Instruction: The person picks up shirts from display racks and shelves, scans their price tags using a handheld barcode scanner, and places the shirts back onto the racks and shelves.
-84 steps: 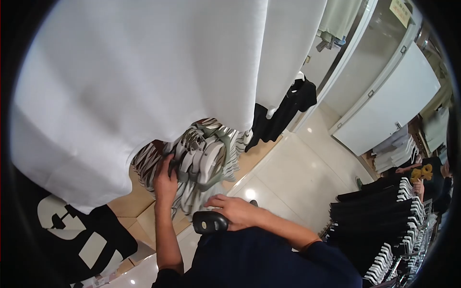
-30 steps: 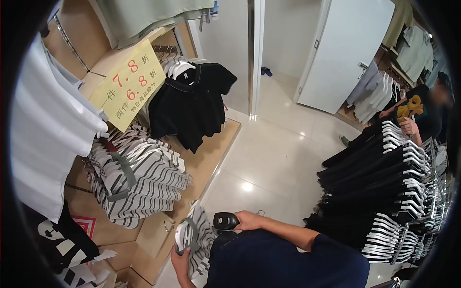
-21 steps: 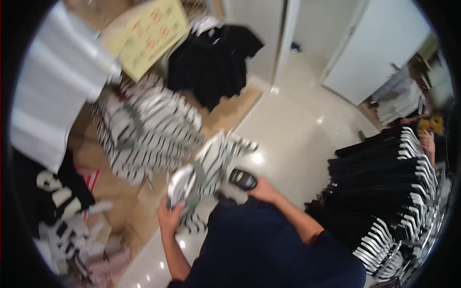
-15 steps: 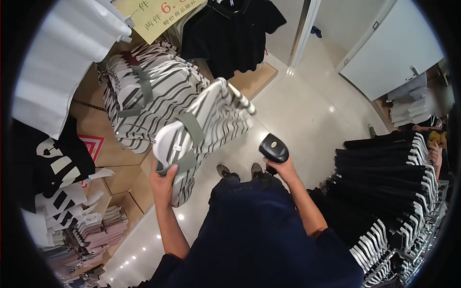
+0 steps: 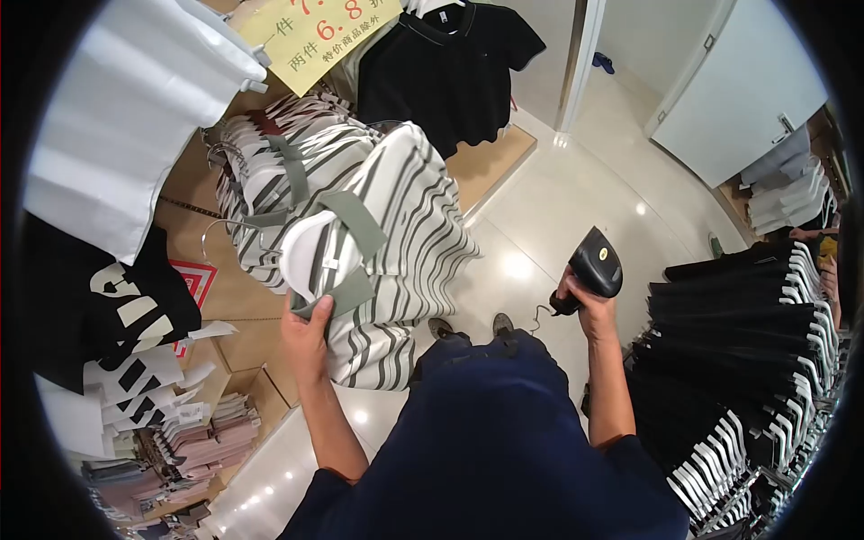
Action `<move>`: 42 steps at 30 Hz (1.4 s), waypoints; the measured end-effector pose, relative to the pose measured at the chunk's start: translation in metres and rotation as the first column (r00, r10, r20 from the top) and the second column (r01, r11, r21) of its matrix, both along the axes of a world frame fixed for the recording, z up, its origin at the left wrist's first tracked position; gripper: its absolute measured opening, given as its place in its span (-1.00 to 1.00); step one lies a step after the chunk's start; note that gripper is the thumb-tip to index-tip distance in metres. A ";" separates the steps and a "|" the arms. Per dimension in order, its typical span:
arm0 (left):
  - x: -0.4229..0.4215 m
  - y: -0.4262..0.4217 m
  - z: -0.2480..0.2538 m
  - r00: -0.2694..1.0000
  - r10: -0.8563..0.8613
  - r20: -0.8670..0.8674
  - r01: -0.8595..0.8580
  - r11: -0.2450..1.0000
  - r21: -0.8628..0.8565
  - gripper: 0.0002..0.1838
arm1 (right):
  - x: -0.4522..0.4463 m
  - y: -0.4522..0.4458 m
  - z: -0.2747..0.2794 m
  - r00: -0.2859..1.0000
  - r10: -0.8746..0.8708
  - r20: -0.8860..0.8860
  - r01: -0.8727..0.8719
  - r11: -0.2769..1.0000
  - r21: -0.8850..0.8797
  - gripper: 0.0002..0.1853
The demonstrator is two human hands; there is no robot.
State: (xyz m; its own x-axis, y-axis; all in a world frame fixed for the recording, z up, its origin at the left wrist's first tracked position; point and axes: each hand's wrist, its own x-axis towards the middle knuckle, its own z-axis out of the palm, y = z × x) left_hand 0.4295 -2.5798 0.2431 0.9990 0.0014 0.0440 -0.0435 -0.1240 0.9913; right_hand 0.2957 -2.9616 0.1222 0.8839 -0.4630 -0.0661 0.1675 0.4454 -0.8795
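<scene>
My left hand (image 5: 308, 346) grips the green collar of a striped polo shirt (image 5: 405, 225), thumb on the collar. The shirt hangs on a white hanger (image 5: 302, 256) with a metal hook, spread out in front of the rack, and a small tag shows inside its neck. In my right hand (image 5: 591, 308) is a black handheld scanner (image 5: 597, 263) with a coiled cord, held well to the right of the shirt and apart from it. Behind the held shirt, more striped shirts (image 5: 256, 153) hang close together.
A yellow sign (image 5: 315, 40) and a black polo (image 5: 450, 72) are at the top. White garments (image 5: 126, 117) hang at the left, above folded pink clothes (image 5: 216, 441). Black garments (image 5: 729, 306) fill the right rack; another person's hand (image 5: 830, 279) is beyond it.
The striped shirt came off the rack in my left hand, rose and spread open. My right hand moved the scanner up and to the right, away from the shirt.
</scene>
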 end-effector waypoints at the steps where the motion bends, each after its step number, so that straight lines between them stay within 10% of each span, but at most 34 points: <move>1: -0.001 -0.001 0.002 1.000 -0.006 0.010 0.006 1.000 0.009 -0.44 | 0.003 0.001 0.001 1.000 0.007 -0.003 -0.007 1.000 -0.004 -0.73; 8: -0.022 0.053 0.018 0.987 0.142 0.071 -0.155 0.955 0.252 -0.26 | 0.035 0.012 -0.063 0.977 0.072 -0.199 -0.075 0.997 -0.007 -0.72; 14: -0.047 0.161 0.049 0.896 0.326 0.302 -0.355 0.934 0.043 -0.08 | 0.015 -0.027 -0.187 0.936 -0.133 -0.326 0.296 0.798 0.525 -0.77; 18: -0.056 0.152 0.075 0.855 0.427 0.296 -0.443 0.896 -0.011 -0.10 | -0.019 -0.074 -0.012 0.917 -0.327 0.227 0.178 0.847 0.500 -0.75; 19: -0.054 0.152 0.075 0.861 0.417 0.293 -0.437 0.899 0.005 -0.10 | -0.036 -0.090 0.025 0.841 -0.267 0.471 0.008 0.876 0.482 -0.74; 22: -0.048 0.146 0.072 0.858 0.424 0.291 -0.447 0.895 0.014 -0.11 | -0.027 -0.106 0.149 0.306 0.436 0.846 -0.157 0.900 -0.407 -0.57; 24: -0.044 0.142 0.070 0.864 0.384 0.325 -0.401 0.916 -0.016 -0.11 | -0.012 -0.092 0.146 0.320 0.373 0.871 -0.158 0.927 -0.339 -0.45; 28: -0.047 0.153 0.070 0.827 0.340 0.448 -0.372 0.928 -0.018 -0.16 | 0.055 -0.050 0.026 0.986 0.018 0.166 -0.033 0.996 0.089 -0.53; 31: -0.062 0.171 0.084 0.825 0.376 0.423 -0.388 0.920 -0.060 -0.05 | 0.100 -0.007 -0.170 0.961 0.156 -0.230 -0.011 0.848 0.530 -0.61; 33: -0.073 0.179 0.097 0.787 0.357 0.503 -0.361 0.928 -0.094 -0.14 | 0.093 0.035 -0.216 0.804 0.368 -0.467 -0.130 0.876 0.465 -0.57; 38: -0.115 0.213 0.138 0.759 0.315 0.570 -0.350 0.935 -0.050 -0.22 | 0.118 0.107 -0.266 0.702 0.644 -0.306 -0.292 0.651 0.700 -0.33; 42: -0.147 0.221 0.149 0.624 0.567 0.538 -0.620 0.778 -0.102 -0.23 | 0.168 0.154 -0.271 0.797 0.586 -0.149 -0.317 0.616 0.721 -0.66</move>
